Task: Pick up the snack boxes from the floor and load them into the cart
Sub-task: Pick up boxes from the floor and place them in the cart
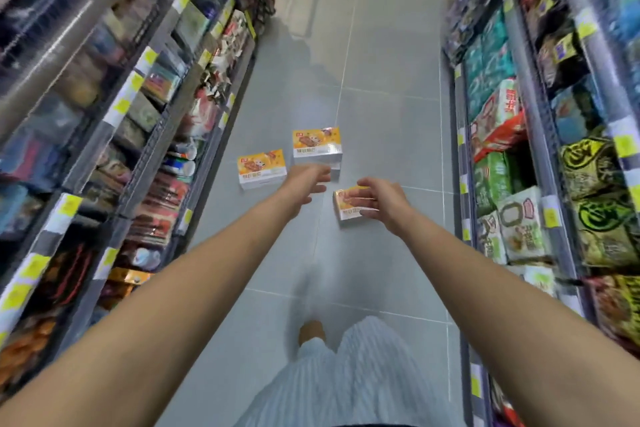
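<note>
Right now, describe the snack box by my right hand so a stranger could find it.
Find the grey tiled floor of the aisle, where orange-and-white boxes lie. This snack box is the nearest and rightmost, the only one under the right hand; the left box and far box lie farther off.

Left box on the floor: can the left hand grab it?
Probably yes. The left hand is open with its fingers spread, right beside the left box, and nothing sits between them.
</note>
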### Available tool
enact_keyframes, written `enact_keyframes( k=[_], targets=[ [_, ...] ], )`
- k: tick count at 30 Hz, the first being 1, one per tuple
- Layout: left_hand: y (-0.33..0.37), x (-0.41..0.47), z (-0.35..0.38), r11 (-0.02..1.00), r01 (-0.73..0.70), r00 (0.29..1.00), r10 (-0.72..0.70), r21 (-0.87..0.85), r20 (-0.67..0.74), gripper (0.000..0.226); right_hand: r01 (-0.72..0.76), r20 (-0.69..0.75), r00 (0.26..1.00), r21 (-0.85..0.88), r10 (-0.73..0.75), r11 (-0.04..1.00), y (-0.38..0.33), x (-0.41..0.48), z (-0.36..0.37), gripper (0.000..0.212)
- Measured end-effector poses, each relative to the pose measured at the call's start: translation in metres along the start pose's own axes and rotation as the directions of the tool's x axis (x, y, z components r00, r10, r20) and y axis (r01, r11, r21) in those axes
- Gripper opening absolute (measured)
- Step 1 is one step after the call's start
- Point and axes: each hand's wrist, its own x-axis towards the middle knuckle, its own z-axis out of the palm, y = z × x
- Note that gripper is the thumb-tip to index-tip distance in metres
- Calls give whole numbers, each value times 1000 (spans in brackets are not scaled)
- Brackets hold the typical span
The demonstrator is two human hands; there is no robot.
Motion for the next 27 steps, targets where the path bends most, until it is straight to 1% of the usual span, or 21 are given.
enact_keyframes(
  k=[2,4,10,15,18,20,23,26,27],
  targets=[
    [20,26,8,1000,10,1000,-10,12,3,22,-7,-22,1000,3,7,1000,-18,25,-10,19],
    [38,53,15,1000,19,1000,-18,15,-20,31,-18,-29,999,-3,18,1000,-37,50,-16,18],
    [96,146,20,998,61,995,-61,-1,-75,38,-58,3,998,-39,58,998,-114,145,-21,14],
    [138,227,19,986,159,976,-165,-58,-145,40,-85,47,995,-90,89,992,-174,227,-19,19],
    [149,265,16,978,191,963,-203,-86,-175,37,-119,53,991,-130,127,984,-198,269,-15,23],
    [150,294,12,972,213,954,-228,-98,-192,38,-132,45,989,-145,139,981,-212,297,-11,20],
    [148,339,4,962,238,934,-263,-130,-240,48,-142,13,989,-145,145,979,-225,341,-2,10],
    [140,382,-4,957,247,921,-281,-153,-270,59,-153,-5,988,-170,154,973,-222,383,8,10],
    [134,418,-8,951,268,916,-301,-154,-266,60,-177,-16,984,-178,178,968,-216,416,18,9]
  ],
)
